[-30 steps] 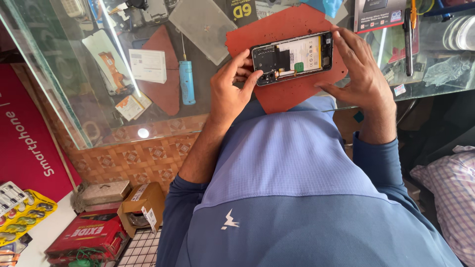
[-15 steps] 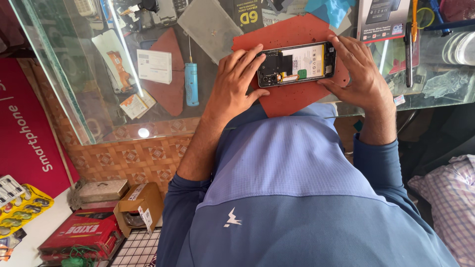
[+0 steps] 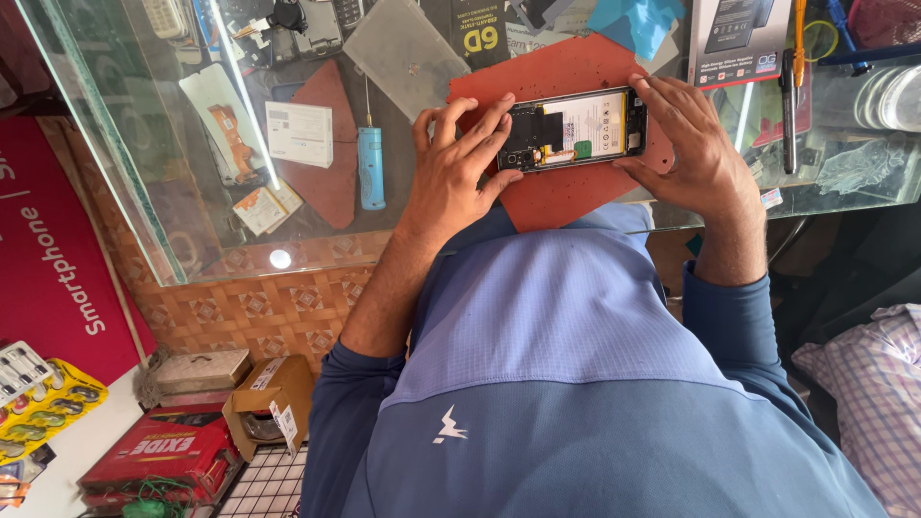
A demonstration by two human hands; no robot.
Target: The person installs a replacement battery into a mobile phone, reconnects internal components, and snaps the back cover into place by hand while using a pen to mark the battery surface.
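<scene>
- A glass-topped desk [image 3: 144, 144] in a small repair shop fills the upper part of the view, crowded with parts and packets; below its front edge run patterned tiles and a floor with cardboard and red boxes.
- The landmark is the red work mat [image 3: 576, 192] lying on the glass near the desk's front edge.
- An opened smartphone [image 3: 576, 128] lies flat on the middle of the mat, back cover off, with its battery and dark circuit board exposed.
- The left hand [image 3: 456, 168] rests over the mat's left edge, fingers spread and pressing the phone's left end, where the board sits; it is open on the phone rather than closed around it.
- The right hand [image 3: 696, 158] cups the phone's right end from the mat's right side, fingers curled along the far edge and thumb on the near one, steadying the body.
- Left of the mat, well apart, lies a blue pen-like tool [image 3: 370, 168], and beyond it a white card [image 3: 299, 134].
- Above the mat's left corner lies a clear plastic sheet [image 3: 408, 53].
- Judging from the grip, doing this well means keeping the phone flat on the mat, holding the frame by its edges, and pressing lightly with fingertips only, clear of the thin cable beside the battery.
</scene>
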